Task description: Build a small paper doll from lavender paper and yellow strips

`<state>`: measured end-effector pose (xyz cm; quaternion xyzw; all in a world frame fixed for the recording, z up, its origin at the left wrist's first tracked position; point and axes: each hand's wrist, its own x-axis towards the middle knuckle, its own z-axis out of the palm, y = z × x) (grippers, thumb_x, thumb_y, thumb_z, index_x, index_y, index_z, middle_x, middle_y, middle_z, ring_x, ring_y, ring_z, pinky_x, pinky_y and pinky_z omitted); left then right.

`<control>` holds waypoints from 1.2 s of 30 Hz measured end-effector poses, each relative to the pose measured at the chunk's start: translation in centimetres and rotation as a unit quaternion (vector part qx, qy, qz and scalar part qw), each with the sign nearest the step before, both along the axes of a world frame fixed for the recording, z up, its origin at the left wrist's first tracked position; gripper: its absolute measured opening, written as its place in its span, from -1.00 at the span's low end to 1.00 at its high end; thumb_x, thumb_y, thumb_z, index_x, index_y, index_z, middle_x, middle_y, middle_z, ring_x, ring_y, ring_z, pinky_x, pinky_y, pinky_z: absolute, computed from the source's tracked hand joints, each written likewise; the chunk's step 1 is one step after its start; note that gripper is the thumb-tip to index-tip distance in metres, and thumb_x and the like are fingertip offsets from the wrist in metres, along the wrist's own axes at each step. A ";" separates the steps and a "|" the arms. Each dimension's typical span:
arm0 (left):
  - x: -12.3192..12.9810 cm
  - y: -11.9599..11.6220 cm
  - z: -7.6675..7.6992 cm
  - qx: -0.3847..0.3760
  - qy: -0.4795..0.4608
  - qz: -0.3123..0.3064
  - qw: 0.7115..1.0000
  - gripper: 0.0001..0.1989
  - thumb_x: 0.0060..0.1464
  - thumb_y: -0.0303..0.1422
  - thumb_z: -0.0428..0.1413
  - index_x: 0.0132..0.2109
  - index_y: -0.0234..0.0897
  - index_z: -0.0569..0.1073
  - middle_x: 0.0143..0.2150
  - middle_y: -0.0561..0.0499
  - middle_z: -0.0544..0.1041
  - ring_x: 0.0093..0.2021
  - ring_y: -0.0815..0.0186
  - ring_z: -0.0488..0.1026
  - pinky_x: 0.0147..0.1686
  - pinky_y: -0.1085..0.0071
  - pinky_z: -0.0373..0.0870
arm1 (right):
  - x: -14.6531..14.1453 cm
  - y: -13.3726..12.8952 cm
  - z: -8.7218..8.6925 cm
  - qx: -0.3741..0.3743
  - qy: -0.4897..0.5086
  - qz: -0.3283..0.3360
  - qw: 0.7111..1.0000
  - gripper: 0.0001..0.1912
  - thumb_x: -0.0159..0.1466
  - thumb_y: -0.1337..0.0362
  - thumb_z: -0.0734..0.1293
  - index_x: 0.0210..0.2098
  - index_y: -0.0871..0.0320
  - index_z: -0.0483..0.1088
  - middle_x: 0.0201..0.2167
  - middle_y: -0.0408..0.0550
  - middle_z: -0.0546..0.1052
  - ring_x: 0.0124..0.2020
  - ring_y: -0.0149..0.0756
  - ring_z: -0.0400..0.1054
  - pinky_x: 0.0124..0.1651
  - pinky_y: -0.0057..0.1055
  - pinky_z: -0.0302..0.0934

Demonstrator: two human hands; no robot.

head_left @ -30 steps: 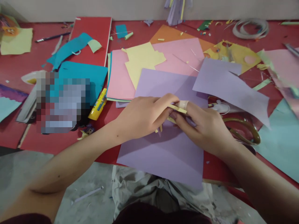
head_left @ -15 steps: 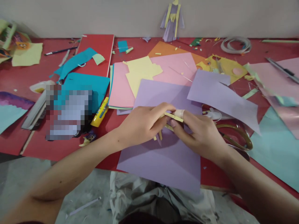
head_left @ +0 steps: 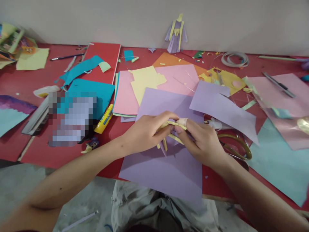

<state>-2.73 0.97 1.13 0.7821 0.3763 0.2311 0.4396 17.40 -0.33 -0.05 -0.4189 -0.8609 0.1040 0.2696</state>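
Both hands meet over a large purple sheet at the table's front edge. My left hand is closed, its fingers curled around a small purple and yellow paper piece, partly hidden by the fingers. My right hand pinches the end of a narrow yellow paper strip between thumb and forefinger; a pale wrap is around one finger. Against the wall at the back stands a purple paper figure with yellow bands.
Scissors and a purple sheet lie right of my hands. To the left are a glue stick, a blurred-out phone and a grey stapler-like tool. A cutter rests on pink paper.
The view has tilted up and shifted right slightly. The yellow strip now lies a little differently between my fingertips, and more yellow paper shows below it.
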 end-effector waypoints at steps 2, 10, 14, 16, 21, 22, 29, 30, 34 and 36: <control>0.0 0.0 0.0 0.006 -0.002 0.004 1.000 -0.75 0.30 -0.41 -0.04 0.09 -0.20 0.32 -0.31 0.13 0.62 -0.36 0.43 0.60 -0.36 0.59 0.40 | 0.0 0.1 -0.1 0.003 0.006 0.005 1.000 -0.80 0.41 0.33 0.17 -0.37 0.12 0.28 -0.67 -0.29 0.24 -0.67 -0.46 0.11 -0.53 -0.48 -0.01; 0.2 -0.3 -0.6 0.048 -0.018 0.013 0.999 -0.76 0.32 -0.42 -0.03 0.10 -0.25 0.33 -0.32 0.09 0.63 -0.38 0.41 0.60 -0.39 0.57 0.42 | 0.1 0.2 -0.3 0.029 0.051 0.021 0.998 -0.79 0.40 0.35 0.19 -0.40 0.09 0.21 -0.66 -0.29 0.25 -0.68 -0.46 0.12 -0.55 -0.47 -0.02; 0.3 -0.3 -1.2 0.182 -0.002 0.019 0.983 -0.77 0.33 -0.46 -0.06 0.09 -0.29 0.34 -0.27 0.02 0.64 -0.36 0.39 0.60 -0.40 0.54 0.45 | 0.1 0.1 -0.2 0.013 0.070 0.028 0.997 -0.78 0.40 0.37 0.19 -0.40 0.09 0.23 -0.66 -0.26 0.31 -0.67 -0.46 0.15 -0.54 -0.46 0.01; 0.3 -0.3 -1.4 0.289 0.012 0.029 0.957 -0.78 0.33 -0.46 -0.05 0.07 -0.32 0.35 -0.25 -0.03 0.64 -0.33 0.34 0.60 -0.37 0.50 0.46 | 0.2 0.1 -0.2 0.008 0.080 0.035 0.996 -0.79 0.40 0.37 0.19 -0.39 0.09 0.24 -0.64 -0.25 0.33 -0.66 -0.46 0.16 -0.53 -0.47 0.02; 0.3 -0.2 -1.6 0.367 0.029 0.044 0.929 -0.78 0.33 -0.45 -0.06 0.07 -0.31 0.36 -0.23 -0.06 0.65 -0.29 0.30 0.61 -0.33 0.44 0.48 | 0.2 0.2 -0.2 0.012 0.082 0.035 0.996 -0.81 0.39 0.36 0.21 -0.38 0.10 0.27 -0.63 -0.22 0.34 -0.63 -0.45 0.17 -0.51 -0.46 0.04; 0.3 -0.2 -1.6 0.340 0.024 0.041 0.939 -0.78 0.34 -0.45 -0.06 0.07 -0.31 0.36 -0.24 -0.05 0.65 -0.30 0.31 0.61 -0.35 0.46 0.47 | 0.2 0.2 -0.2 0.014 0.079 0.033 0.996 -0.80 0.39 0.36 0.21 -0.39 0.11 0.28 -0.63 -0.22 0.34 -0.63 -0.44 0.17 -0.51 -0.46 0.04; 0.3 -0.3 -0.8 0.040 -0.021 0.043 0.998 -0.77 0.32 -0.39 0.01 0.09 -0.21 0.38 -0.31 0.09 0.63 -0.40 0.42 0.58 -0.41 0.57 0.42 | -0.1 0.1 -0.5 0.023 0.072 0.002 0.997 -0.78 0.39 0.28 0.25 -0.41 0.12 0.29 -0.67 -0.28 0.24 -0.66 -0.49 0.07 -0.54 -0.49 -0.02; 0.3 -0.3 -0.7 0.009 -0.031 0.047 0.998 -0.78 0.33 -0.35 0.01 0.08 -0.20 0.39 -0.31 0.09 0.63 -0.42 0.42 0.57 -0.44 0.57 0.42 | -0.2 0.1 -0.5 0.021 0.071 0.000 0.997 -0.77 0.39 0.27 0.25 -0.41 0.13 0.29 -0.66 -0.28 0.24 -0.66 -0.49 0.07 -0.54 -0.50 -0.02; 0.3 -0.3 -0.7 -0.030 -0.045 0.049 0.997 -0.77 0.34 -0.30 0.01 0.08 -0.19 0.40 -0.27 0.07 0.63 -0.36 0.40 0.59 -0.41 0.58 0.44 | -0.2 0.1 -0.6 0.002 0.066 -0.006 0.998 -0.74 0.42 0.23 0.22 -0.41 0.14 0.31 -0.65 -0.27 0.26 -0.66 -0.51 0.11 -0.54 -0.52 0.01; 0.3 -0.3 -0.8 -0.006 -0.025 0.052 0.998 -0.76 0.33 -0.32 0.01 0.09 -0.18 0.40 -0.21 0.05 0.64 -0.30 0.38 0.59 -0.35 0.55 0.45 | -0.1 0.1 -0.6 -0.003 0.067 -0.009 0.998 -0.72 0.42 0.23 0.21 -0.43 0.14 0.30 -0.65 -0.27 0.25 -0.66 -0.52 0.10 -0.55 -0.52 0.00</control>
